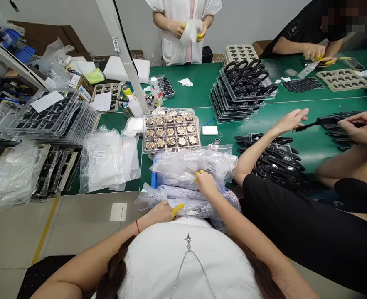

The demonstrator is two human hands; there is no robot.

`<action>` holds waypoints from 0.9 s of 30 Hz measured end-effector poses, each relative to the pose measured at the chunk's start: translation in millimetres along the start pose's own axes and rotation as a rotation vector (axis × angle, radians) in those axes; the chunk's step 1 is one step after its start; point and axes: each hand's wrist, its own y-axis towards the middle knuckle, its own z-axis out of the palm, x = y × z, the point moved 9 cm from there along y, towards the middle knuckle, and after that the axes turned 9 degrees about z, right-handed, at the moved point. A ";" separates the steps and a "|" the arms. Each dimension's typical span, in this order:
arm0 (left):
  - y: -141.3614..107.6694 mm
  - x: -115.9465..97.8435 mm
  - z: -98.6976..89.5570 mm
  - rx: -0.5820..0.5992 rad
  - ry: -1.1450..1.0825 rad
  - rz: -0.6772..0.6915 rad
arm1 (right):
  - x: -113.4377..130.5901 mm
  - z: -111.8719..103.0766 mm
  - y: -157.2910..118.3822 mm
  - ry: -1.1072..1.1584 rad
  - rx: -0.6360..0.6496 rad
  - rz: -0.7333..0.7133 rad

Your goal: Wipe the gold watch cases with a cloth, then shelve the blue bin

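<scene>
Clear plastic bags (186,168) lie over a blue bin (153,178) at the table's front edge, with more printed bags (189,199) just below them, close to my body. My right hand (205,183) reaches onto the upper bags, its yellow-covered fingertips pinched on the plastic. At the left end of the lower bags is my left hand (163,211), a yellow cover on one outstretched digit; its other fingers are curled and partly hidden, and what they hold cannot be made out. Behind the bin sits a clear tray of round gold parts (171,131).
Stacked clear trays (55,116) and bagged sheets (104,158) stand at the left. Black parts on trays (242,87) rise at the back right. A neighbour's arms (264,145) reach over black straps (277,162) at my right. Two people work across the green table (183,93).
</scene>
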 end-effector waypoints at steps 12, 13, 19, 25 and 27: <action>3.5 -7.9 -12.2 0.027 -0.006 0.003 | 25.5 2.1 -52.4 0.055 0.068 -0.193; 4.7 -6.9 -13.9 0.018 -0.003 -0.011 | 31.7 7.6 -61.8 0.061 0.124 -0.246; 19.5 -4.6 -9.6 0.071 -0.020 0.000 | 37.6 19.9 -75.1 0.096 0.329 -0.346; 19.9 -0.8 -5.6 0.115 -0.040 -0.058 | 23.4 18.9 -36.0 0.031 0.269 -0.073; 16.1 2.6 -12.2 0.089 -0.034 -0.100 | 31.7 30.2 -48.6 0.025 0.341 -0.112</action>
